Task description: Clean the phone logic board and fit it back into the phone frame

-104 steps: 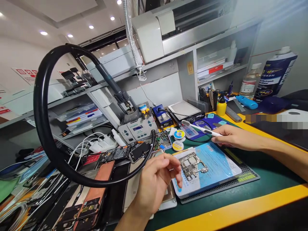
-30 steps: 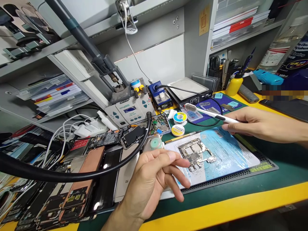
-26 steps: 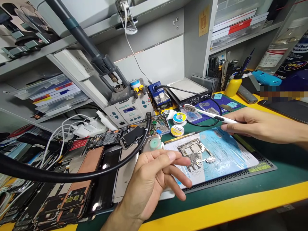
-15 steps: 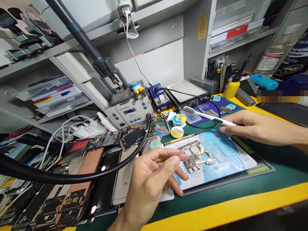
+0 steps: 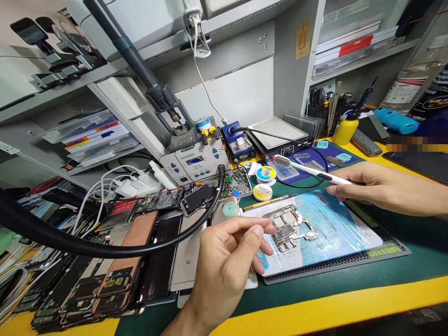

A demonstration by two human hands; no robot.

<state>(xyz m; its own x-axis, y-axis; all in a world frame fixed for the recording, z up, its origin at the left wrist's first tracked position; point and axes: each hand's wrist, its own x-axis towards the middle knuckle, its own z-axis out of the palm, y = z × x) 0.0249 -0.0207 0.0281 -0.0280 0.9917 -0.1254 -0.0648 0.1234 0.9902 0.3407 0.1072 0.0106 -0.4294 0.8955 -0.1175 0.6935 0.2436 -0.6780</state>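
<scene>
A phone circuit board (image 5: pixel 287 229) lies on a blue and white sheet (image 5: pixel 329 233), which rests on a grey perforated mat over the green work surface. My left hand (image 5: pixel 231 261) hovers at the board's left edge, its fingers curled and the thumb close to the index finger; whether anything small sits between them is hidden. At the right, my right hand (image 5: pixel 378 189) grips a white and black toothbrush (image 5: pixel 311 172) by its handle. The grey bristle head points left, above the tools behind the sheet.
Stacked phone parts (image 5: pixel 115 280) fill the left side. A thick black hose (image 5: pixel 140 251) arches across them to a grey soldering station (image 5: pixel 196 161). Solder spools (image 5: pixel 266 175) stand behind the sheet, a yellow bottle (image 5: pixel 346 129) at the back right.
The camera view has shifted, so the bench appears farther right. My left hand's fingers are curled closer together. My right hand still holds the toothbrush.
</scene>
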